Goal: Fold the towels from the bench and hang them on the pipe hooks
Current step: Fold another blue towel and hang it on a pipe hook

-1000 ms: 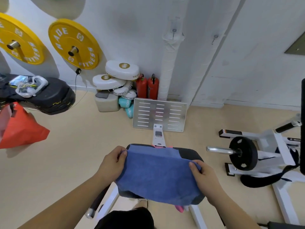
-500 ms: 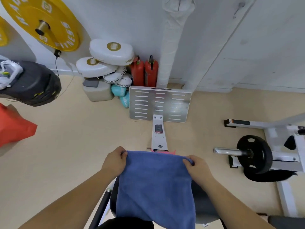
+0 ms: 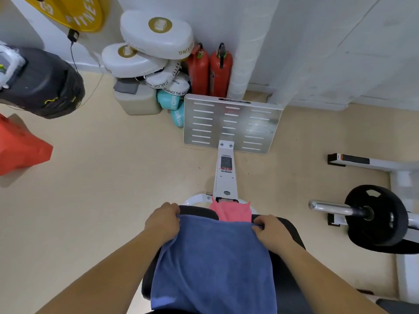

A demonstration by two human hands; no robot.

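Note:
A blue towel (image 3: 213, 266) lies spread lengthwise over the black padded bench (image 3: 288, 232) in front of me. My left hand (image 3: 163, 219) grips its far left corner and my right hand (image 3: 271, 228) grips its far right corner, both at the bench's far end. A pink towel (image 3: 230, 211) pokes out from under the blue one at that far edge. The white wrapped pipe (image 3: 251, 41) rises along the wall ahead; its hooks are out of view.
The bench's white frame (image 3: 225, 173) runs to a metal footplate (image 3: 231, 123). Two red fire extinguishers (image 3: 209, 69), white boxing pads (image 3: 156, 30) and a jug sit by the wall. A barbell plate (image 3: 376, 215) is on the right; a black bag (image 3: 43, 82) and red bag (image 3: 20, 146) on the left.
Both hands have carried the blue towel's edge toward the bench's far end, laying it out lengthwise. The view has tilted down and closer, and the pink towel now shows.

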